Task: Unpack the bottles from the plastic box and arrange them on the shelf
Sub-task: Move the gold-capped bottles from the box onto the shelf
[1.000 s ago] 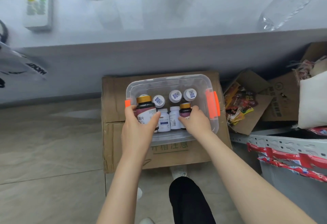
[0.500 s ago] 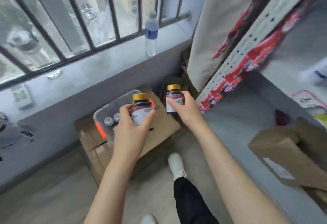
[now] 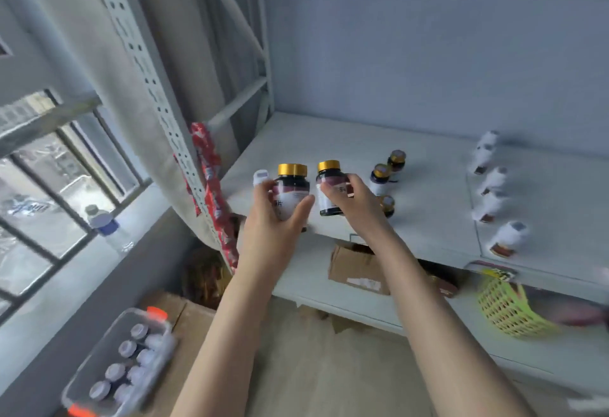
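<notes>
Okay, logging what I see from the head cam.
Left hand [image 3: 275,219]: my fingers wrap a dark bottle [image 3: 291,193], gold cap up, held upright over the shelf's front edge.
Right hand [image 3: 357,204]: my fingers clamp a second bottle [image 3: 328,191], same gold cap, upright, just beside the first; the two are near but I can't tell if they touch.
Shelf [image 3: 425,186]: white board, three small gold-capped bottles [image 3: 380,179] standing just right of my right hand; a blurred row of white bottles [image 3: 491,182] further right.
Box [image 3: 108,367]: clear plastic, orange latches, low left on a carton [image 3: 188,321], white-capped bottles left inside.
Lower shelf: brown carton [image 3: 357,268], yellow-green basket [image 3: 507,308].
Sill: water bottle [image 3: 105,227].
</notes>
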